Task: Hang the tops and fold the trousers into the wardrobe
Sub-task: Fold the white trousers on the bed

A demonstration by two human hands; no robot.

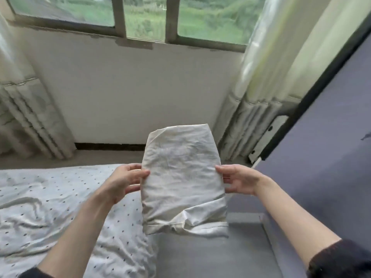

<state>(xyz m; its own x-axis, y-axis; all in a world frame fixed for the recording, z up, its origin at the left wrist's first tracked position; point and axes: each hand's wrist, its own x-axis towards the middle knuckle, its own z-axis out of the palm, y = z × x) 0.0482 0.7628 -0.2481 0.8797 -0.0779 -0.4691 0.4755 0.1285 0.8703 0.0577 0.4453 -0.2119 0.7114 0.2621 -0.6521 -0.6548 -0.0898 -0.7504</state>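
A folded pair of white trousers point(182, 181) forms a crumpled rectangular bundle held up in the air in front of me, its hemmed edge at the bottom. My left hand point(125, 181) grips its left side, thumb on the front and fingers behind. My right hand point(237, 180) grips its right side the same way. The bundle hangs above the gap between the bed and the grey-purple wardrobe point(325, 149) on the right, whose fabric front shows no opening in this view.
A bed with a white dotted sheet point(60, 207) fills the lower left. Grey floor point(210, 255) lies below the bundle. Ahead are a white wall, a window point(144, 17) and curtains point(24, 109) at both sides.
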